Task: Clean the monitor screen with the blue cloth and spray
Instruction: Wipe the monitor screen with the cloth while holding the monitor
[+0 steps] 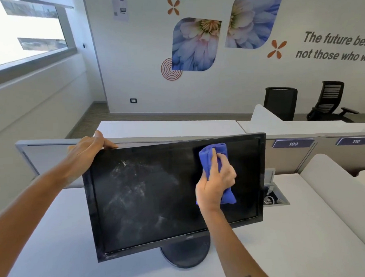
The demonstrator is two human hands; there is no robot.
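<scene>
Right hand [216, 183] clutching blue cloth [214, 155], pressed to upper right of monitor screen [148, 194] on white desk [307, 237]. Left hand [88, 150] gripping top-left bezel. Right part dark, seemingly wiped — pale smears across centre-left left to clear. Spray out of sight.

Counted: 1 monitor [175, 193] | 1 blue cloth [213, 155] under the right fingers | 2 hands, left hand [88, 150], right hand [216, 185] | 2 office chairs [280, 102] | 2 desk number plates [293, 143]
</scene>
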